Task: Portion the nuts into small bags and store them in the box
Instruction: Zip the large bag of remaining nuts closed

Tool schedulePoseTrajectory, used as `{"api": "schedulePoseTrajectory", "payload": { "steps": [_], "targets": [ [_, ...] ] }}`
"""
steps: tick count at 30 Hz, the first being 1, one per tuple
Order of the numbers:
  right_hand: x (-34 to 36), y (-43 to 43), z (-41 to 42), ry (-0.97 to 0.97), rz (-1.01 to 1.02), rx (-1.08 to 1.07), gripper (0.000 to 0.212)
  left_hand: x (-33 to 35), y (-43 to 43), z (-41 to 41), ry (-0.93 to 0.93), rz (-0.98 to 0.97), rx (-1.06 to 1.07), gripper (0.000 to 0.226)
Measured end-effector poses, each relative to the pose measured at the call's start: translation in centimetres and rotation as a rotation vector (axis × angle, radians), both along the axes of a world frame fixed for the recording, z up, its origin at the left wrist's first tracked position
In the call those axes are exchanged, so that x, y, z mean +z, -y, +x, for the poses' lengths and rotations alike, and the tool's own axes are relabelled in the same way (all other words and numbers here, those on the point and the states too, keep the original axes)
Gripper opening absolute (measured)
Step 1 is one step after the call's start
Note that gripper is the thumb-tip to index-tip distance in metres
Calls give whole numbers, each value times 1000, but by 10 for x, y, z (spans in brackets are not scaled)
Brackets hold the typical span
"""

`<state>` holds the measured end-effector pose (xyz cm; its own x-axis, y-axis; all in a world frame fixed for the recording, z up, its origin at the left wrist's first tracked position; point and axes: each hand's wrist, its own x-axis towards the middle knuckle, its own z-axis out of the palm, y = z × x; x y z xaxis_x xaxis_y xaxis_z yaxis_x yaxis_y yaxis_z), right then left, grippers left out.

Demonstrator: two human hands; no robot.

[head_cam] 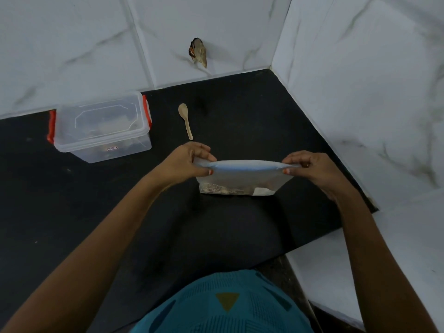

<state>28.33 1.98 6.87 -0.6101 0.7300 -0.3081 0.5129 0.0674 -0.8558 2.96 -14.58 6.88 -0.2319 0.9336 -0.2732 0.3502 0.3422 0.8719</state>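
The clear plastic box (102,127) sits lidded at the back left of the bench (72,212), red latches on both ends; what lies inside is too blurred to name. In front of me a frosted pouch (242,179) stands upright on the bench, its contents hidden. My left hand (185,162) and right hand (312,169) each pinch a top corner, stretching the mouth flat (a pale blue strip runs along it). A small wooden spoon (186,121) lies on the matte black surface, between box and pouch.
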Motion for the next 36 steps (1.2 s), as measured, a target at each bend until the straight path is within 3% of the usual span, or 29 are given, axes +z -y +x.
{"api": "schedulePoseTrajectory", "payload": {
  "steps": [4,10,15,20,24,28,36],
  "targets": [
    [0,0,0,57,139,64,12,-4,-1,1,-328,100,-104,16],
    [4,-3,-3,117,263,152,8,-9,-2,1,-614,140,-244,23],
    [1,-4,-6,69,202,126,27,-3,-3,1,-427,104,-230,28],
    [-6,-5,-9,52,206,195,24,-8,-5,-5,-171,14,-154,15],
    [-11,-5,-10,116,156,215,19,-11,-7,-4,12,-113,-75,20],
    [-15,-5,-9,206,230,285,34,-14,-7,-1,-155,-168,-162,43],
    [-22,-2,-8,200,342,266,13,-22,-6,2,-521,-51,-245,22]
  ]
}}
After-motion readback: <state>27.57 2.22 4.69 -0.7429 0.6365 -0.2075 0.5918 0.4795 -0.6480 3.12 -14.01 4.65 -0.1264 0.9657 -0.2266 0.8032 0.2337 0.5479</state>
